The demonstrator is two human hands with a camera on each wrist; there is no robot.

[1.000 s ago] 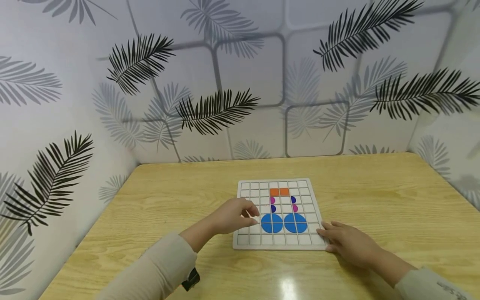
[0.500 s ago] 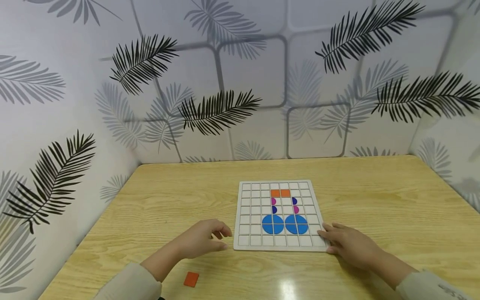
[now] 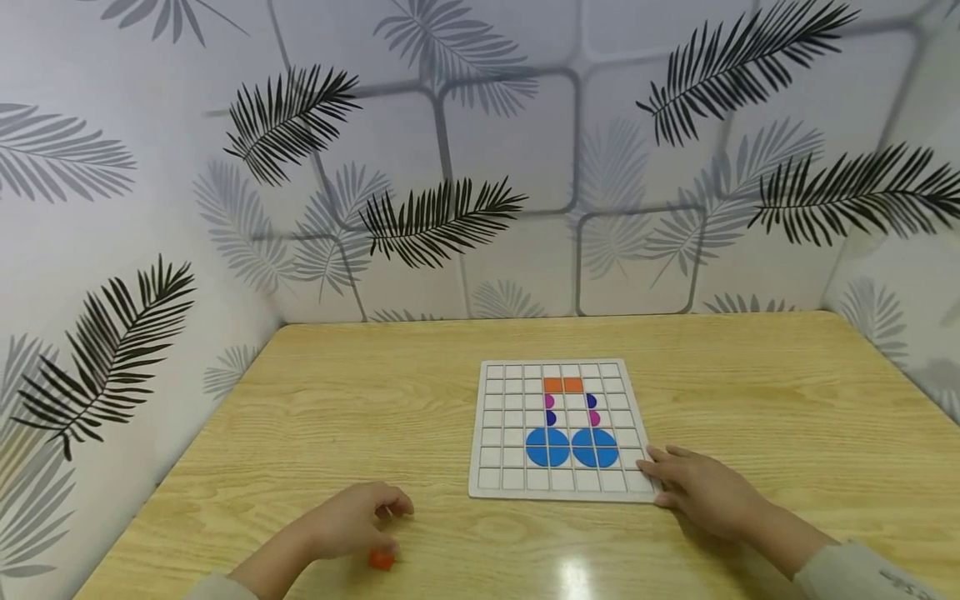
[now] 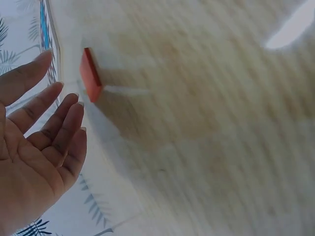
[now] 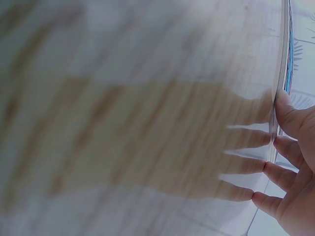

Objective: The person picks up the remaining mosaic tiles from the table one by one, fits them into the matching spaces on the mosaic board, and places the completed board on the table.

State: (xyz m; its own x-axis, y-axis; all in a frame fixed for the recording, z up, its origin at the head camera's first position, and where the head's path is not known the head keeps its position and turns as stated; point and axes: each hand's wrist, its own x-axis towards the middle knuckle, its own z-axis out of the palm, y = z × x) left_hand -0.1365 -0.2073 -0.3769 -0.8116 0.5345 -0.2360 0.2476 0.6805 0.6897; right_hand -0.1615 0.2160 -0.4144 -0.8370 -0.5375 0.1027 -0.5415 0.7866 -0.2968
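My left hand [image 3: 348, 523] is low at the front left, over a red-orange square tile [image 3: 381, 561] that it partly covers in the head view. In the left wrist view the fingers are loosely bent with nothing between them, and the tile [image 4: 90, 74] lies on the table just past the fingertips. A white grid board [image 3: 491, 479] sits in the middle of the table. At its lower right corner my right hand [image 3: 705, 493] rests with extended fingers; the thumb and fingertips touch the board's edge and the table.
The board carries two orange squares [image 3: 562, 385], magenta and dark blue half-circles [image 3: 592, 402], and two blue circles [image 3: 548, 447] made of quarter pieces. The wooden table [image 3: 360, 392] meets a leaf-patterned wall [image 3: 517, 275] at the back and sides.
My left hand has moved from the board's left side down and left to the red-orange tile, which came into view from behind the arm. The right hand stays at the board's corner.
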